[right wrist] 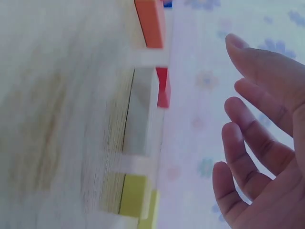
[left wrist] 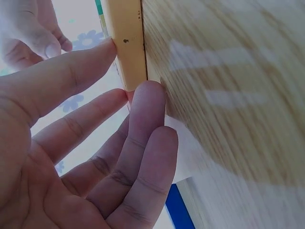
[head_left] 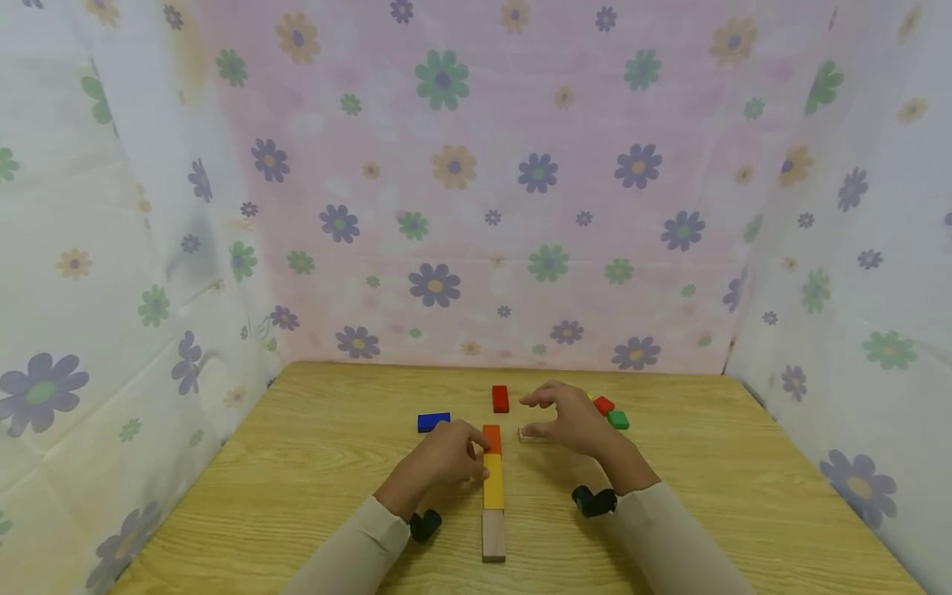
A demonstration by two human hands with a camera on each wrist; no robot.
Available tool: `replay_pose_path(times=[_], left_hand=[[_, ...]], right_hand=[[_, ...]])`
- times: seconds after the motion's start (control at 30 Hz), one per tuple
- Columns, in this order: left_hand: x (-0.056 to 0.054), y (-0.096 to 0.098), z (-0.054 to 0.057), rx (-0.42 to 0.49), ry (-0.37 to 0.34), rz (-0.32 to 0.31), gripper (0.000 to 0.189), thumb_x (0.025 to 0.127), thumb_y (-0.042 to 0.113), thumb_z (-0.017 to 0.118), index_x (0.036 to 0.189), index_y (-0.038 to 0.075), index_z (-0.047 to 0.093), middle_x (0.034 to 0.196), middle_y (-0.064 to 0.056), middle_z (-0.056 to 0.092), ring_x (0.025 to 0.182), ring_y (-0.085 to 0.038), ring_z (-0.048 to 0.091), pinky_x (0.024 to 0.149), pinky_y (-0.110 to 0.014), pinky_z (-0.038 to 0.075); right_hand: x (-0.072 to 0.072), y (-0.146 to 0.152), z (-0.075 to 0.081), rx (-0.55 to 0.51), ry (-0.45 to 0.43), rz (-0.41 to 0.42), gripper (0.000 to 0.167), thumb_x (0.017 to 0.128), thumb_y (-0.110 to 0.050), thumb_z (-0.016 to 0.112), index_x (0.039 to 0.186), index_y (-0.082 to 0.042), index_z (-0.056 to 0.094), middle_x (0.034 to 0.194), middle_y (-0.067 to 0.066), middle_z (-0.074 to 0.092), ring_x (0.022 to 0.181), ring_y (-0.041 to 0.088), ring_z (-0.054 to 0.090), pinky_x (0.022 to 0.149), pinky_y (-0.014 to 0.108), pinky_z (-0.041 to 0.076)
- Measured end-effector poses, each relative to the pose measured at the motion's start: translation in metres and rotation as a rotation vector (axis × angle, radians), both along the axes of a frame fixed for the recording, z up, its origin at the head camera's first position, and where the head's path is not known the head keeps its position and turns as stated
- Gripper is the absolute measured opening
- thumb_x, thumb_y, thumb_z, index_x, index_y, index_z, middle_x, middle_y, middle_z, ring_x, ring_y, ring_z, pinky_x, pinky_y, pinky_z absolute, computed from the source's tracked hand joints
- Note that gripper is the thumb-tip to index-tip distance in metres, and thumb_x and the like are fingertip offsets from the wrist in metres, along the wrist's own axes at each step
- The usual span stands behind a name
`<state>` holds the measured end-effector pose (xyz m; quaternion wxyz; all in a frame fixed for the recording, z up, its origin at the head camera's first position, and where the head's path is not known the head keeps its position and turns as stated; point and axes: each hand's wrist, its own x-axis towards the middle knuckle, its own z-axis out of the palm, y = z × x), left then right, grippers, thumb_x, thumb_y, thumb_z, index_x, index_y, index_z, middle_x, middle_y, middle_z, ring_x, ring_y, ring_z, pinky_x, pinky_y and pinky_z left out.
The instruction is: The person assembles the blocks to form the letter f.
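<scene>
**Left hand [head_left: 445,456] against a row of blocks, right hand [head_left: 568,417] loose above a pale block [right wrist: 140,114]**

The row runs lengthwise just beside the left hand, whose thumb touches the long side of the yellow block [head_left: 493,483] while the index fingertip meets the orange block [head_left: 492,435] at its far end. The fingers are gently bent and lie along the row without closing round it. The right hand has thumb and fingers spread and holds nothing; the pale block lies on the table below its thumb, apart from it.

In the row, a plain wood block [head_left: 493,535] sits nearest the person, then the yellow one, then the orange, end to end and nearly straight. The yellow block bears a small dark speck, seen from the left wrist. The pale block looks whitish and long, lying crosswise to the row.

A flower-printed cloth [head_left: 476,207] rises behind the wood-grain table [head_left: 312,512]. A blue block [head_left: 431,422] lies beyond the left hand, which covers its near corner. A red block [head_left: 501,399] lies past the row. A green block [head_left: 618,420] and a smaller-looking red piece [head_left: 604,406] are beside the right hand, partly screened by it.
</scene>
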<state>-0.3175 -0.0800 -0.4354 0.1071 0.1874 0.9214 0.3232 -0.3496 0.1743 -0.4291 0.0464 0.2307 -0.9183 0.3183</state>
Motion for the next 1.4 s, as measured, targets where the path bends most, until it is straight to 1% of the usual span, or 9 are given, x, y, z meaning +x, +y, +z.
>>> replay_pose_path(times=[0.1, 0.23, 0.4, 0.5, 0.67, 0.87, 1.1, 1.3, 1.4], left_hand=[[-0.001, 0.0, -0.001, -0.002, 0.004, -0.002, 0.04, 0.082, 0.017, 0.089, 0.12, 0.009, 0.077, 0.086, 0.001, 0.069, 0.074, -0.015, 0.062, 0.063, -0.033, 0.053], [-0.001, 0.0, -0.004, 0.002, 0.01, -0.013, 0.04, 0.083, 0.018, 0.089, 0.12, 0.01, 0.078, 0.084, 0.002, 0.068, 0.073, -0.014, 0.062, 0.063, -0.032, 0.052], [-0.001, 0.001, -0.004, -0.007, 0.019, -0.012, 0.039, 0.084, 0.019, 0.088, 0.121, 0.011, 0.078, 0.085, 0.003, 0.068, 0.073, -0.013, 0.062, 0.064, -0.031, 0.053], [-0.001, 0.001, -0.003, -0.01, 0.021, -0.005, 0.039, 0.084, 0.019, 0.088, 0.12, 0.011, 0.078, 0.085, 0.003, 0.068, 0.073, -0.013, 0.062, 0.064, -0.032, 0.053], [-0.001, 0.001, -0.003, -0.012, 0.027, -0.008, 0.038, 0.083, 0.019, 0.088, 0.119, 0.01, 0.078, 0.085, 0.002, 0.068, 0.073, -0.013, 0.061, 0.063, -0.031, 0.052], [0.001, 0.003, -0.003, -0.005, 0.025, -0.006, 0.039, 0.083, 0.018, 0.088, 0.12, 0.01, 0.078, 0.084, 0.002, 0.067, 0.073, -0.014, 0.06, 0.063, -0.031, 0.052], [0.001, 0.002, -0.003, -0.018, 0.031, -0.002, 0.039, 0.083, 0.018, 0.088, 0.12, 0.01, 0.078, 0.084, 0.003, 0.067, 0.073, -0.014, 0.06, 0.064, -0.031, 0.052], [0.002, 0.001, -0.002, -0.018, 0.032, -0.002, 0.039, 0.083, 0.019, 0.088, 0.12, 0.01, 0.077, 0.083, 0.003, 0.066, 0.072, -0.014, 0.06, 0.063, -0.031, 0.051], [0.002, 0.0, -0.002, -0.014, 0.034, -0.004, 0.039, 0.083, 0.018, 0.088, 0.12, 0.01, 0.077, 0.083, 0.002, 0.066, 0.072, -0.014, 0.06, 0.063, -0.031, 0.051]], right_hand=[[-0.007, 0.006, -0.004, -0.021, -0.031, -0.018, 0.044, 0.088, -0.027, 0.085, 0.129, -0.017, 0.074, 0.128, 0.0, 0.067, 0.118, 0.035, 0.061, 0.092, 0.051, 0.056], [-0.011, 0.013, -0.013, -0.063, -0.089, -0.035, 0.044, 0.089, -0.027, 0.084, 0.13, -0.014, 0.074, 0.128, 0.0, 0.067, 0.121, 0.037, 0.06, 0.095, 0.053, 0.055], [-0.014, 0.017, -0.023, -0.06, -0.16, -0.089, 0.042, 0.088, -0.028, 0.085, 0.128, -0.02, 0.075, 0.127, -0.002, 0.068, 0.124, 0.032, 0.058, 0.098, 0.051, 0.054], [-0.015, 0.016, -0.027, -0.044, -0.177, -0.106, 0.039, 0.088, -0.026, 0.085, 0.125, -0.021, 0.076, 0.126, -0.003, 0.069, 0.124, 0.031, 0.059, 0.097, 0.049, 0.055], [-0.014, 0.015, -0.03, -0.015, -0.159, -0.116, 0.035, 0.086, -0.02, 0.085, 0.12, -0.019, 0.078, 0.123, -0.002, 0.07, 0.121, 0.03, 0.062, 0.098, 0.049, 0.055], [-0.013, 0.016, -0.032, 0.024, -0.13, -0.107, 0.033, 0.087, -0.017, 0.085, 0.12, -0.018, 0.079, 0.124, -0.001, 0.071, 0.119, 0.031, 0.064, 0.098, 0.05, 0.055], [-0.013, 0.013, -0.033, 0.018, -0.133, -0.11, 0.027, 0.088, -0.015, 0.084, 0.114, -0.018, 0.08, 0.117, -0.002, 0.072, 0.112, 0.025, 0.066, 0.096, 0.047, 0.056], [-0.012, 0.009, -0.031, 0.013, -0.124, -0.114, 0.024, 0.087, -0.014, 0.083, 0.111, -0.017, 0.081, 0.12, 0.0, 0.071, 0.113, 0.026, 0.066, 0.096, 0.048, 0.056], [-0.012, 0.008, -0.031, 0.015, -0.124, -0.112, 0.023, 0.088, -0.015, 0.083, 0.111, -0.016, 0.081, 0.118, -0.001, 0.071, 0.112, 0.025, 0.066, 0.096, 0.047, 0.056]])
